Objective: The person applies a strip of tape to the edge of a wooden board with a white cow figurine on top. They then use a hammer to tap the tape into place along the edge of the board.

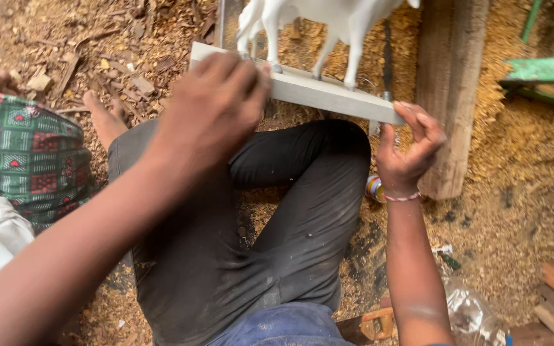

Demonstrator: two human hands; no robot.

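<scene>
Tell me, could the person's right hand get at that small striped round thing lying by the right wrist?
Probably yes. The right hand is pinching the end of the white base board of the animal figure, and the striped round object lies just beside the wrist with nothing over it. The hand would have to let go of the board first.

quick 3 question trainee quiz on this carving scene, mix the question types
1. True or false: the left hand rests on the grey base.
2. Which hand pinches the base's end? A) left B) right
3. What colour is the animal figure on the base?

Key: 1 true; 2 B; 3 white.
</scene>
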